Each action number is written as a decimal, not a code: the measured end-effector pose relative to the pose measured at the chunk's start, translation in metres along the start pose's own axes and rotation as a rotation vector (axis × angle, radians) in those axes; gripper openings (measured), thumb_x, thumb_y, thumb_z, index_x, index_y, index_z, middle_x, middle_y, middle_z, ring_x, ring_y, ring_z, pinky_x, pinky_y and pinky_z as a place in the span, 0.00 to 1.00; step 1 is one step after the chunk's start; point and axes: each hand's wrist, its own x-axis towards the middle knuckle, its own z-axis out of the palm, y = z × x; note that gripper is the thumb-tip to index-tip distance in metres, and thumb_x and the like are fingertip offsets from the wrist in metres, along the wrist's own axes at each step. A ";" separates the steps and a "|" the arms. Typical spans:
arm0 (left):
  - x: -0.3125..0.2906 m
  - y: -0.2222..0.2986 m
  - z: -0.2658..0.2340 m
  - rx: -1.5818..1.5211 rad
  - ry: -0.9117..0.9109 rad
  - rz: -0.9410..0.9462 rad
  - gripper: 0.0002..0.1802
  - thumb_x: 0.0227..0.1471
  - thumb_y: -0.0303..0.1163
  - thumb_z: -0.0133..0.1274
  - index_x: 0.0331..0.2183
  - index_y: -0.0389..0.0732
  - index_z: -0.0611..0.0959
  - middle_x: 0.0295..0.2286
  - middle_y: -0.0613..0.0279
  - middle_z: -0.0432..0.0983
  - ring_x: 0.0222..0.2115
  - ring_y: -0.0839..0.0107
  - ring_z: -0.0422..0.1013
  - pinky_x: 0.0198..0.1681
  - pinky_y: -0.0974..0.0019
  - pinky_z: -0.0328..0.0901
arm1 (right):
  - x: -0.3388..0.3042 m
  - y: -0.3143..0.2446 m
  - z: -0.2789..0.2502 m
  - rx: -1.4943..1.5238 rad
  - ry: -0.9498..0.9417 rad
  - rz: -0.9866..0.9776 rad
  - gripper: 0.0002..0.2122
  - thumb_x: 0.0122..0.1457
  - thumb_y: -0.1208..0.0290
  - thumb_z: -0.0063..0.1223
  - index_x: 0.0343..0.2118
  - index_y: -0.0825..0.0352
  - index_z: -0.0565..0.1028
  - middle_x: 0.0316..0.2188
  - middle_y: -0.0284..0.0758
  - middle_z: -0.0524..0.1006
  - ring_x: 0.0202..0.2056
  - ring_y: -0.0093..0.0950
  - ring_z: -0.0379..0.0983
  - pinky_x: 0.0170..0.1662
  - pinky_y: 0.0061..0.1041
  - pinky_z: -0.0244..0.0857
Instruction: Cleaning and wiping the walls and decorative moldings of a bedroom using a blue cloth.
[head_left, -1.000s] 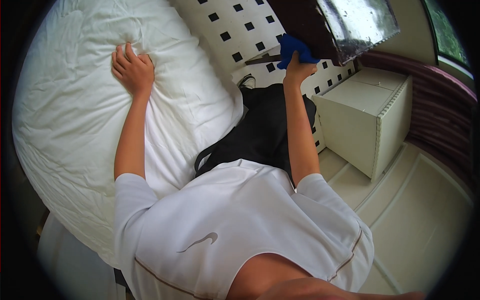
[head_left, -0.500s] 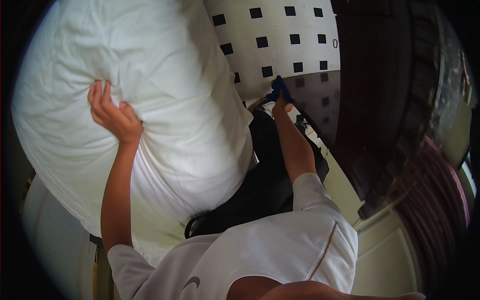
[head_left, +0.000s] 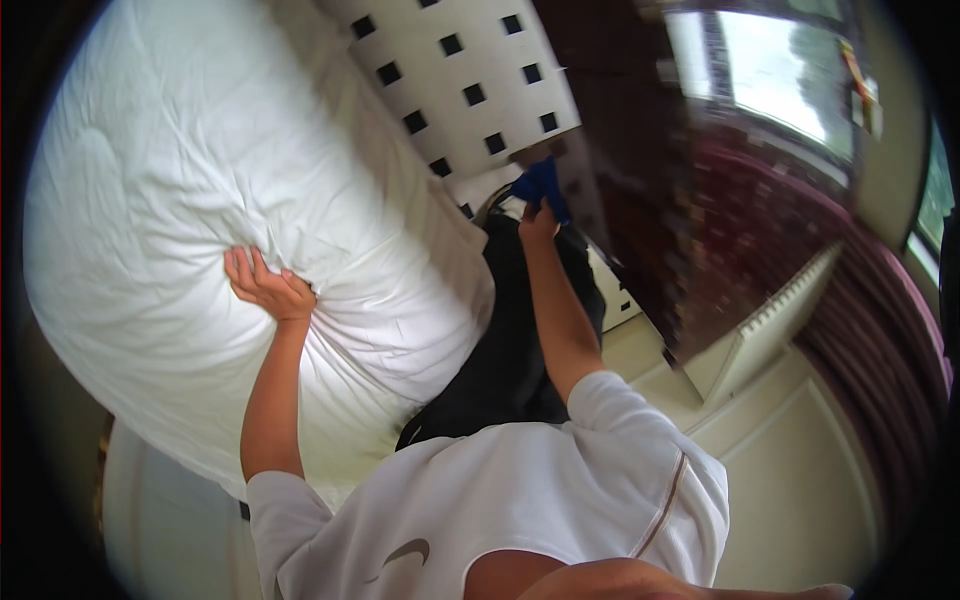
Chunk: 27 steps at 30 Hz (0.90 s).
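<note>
My left hand leans on the white bedding, fingers stretched out and creases running from under the palm. Part of the thumb sinks into the fabric. Out in front, my right hand is closed around a bunched blue cloth. The cloth hangs beside the near edge of a dark, glossy brown tabletop. Whether it touches that edge I cannot tell.
White floor tiles with black squares lie ahead between bed and table. A spiral-bound stand calendar is at the table's right end. Purplish curtains hang at the right near a window. My black trousers are against the bed.
My view has turned to the right, bringing the calendar and window reflections into sight. My right hand keeps its hold on the blue cloth, and my left hand stays on the bedding.
</note>
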 end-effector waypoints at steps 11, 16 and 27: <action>0.007 0.001 0.003 0.047 -0.002 0.030 0.25 0.59 0.38 0.32 0.52 0.33 0.65 0.55 0.45 0.58 0.59 0.45 0.52 0.59 0.45 0.44 | -0.245 -0.162 -0.067 -0.460 -0.252 -0.624 0.16 0.57 0.81 0.50 0.50 0.69 0.69 0.45 0.30 0.73 0.46 0.24 0.69 0.53 0.24 0.60; -0.010 -0.007 0.029 0.032 0.119 0.108 0.26 0.59 0.39 0.31 0.53 0.33 0.65 0.56 0.45 0.58 0.60 0.47 0.50 0.58 0.45 0.45 | -0.282 -0.142 -0.063 -0.097 -0.293 -0.625 0.21 0.58 0.65 0.56 0.54 0.65 0.67 0.47 0.32 0.73 0.48 0.25 0.68 0.50 0.28 0.62; -0.009 0.012 -0.002 -0.071 0.195 -0.052 0.23 0.48 0.28 0.48 0.49 0.43 0.71 0.52 0.55 0.61 0.59 0.52 0.53 0.59 0.45 0.47 | -0.370 -0.083 -0.158 0.220 -0.417 -0.334 0.17 0.59 0.62 0.54 0.48 0.63 0.70 0.41 0.32 0.76 0.42 0.25 0.73 0.49 0.30 0.64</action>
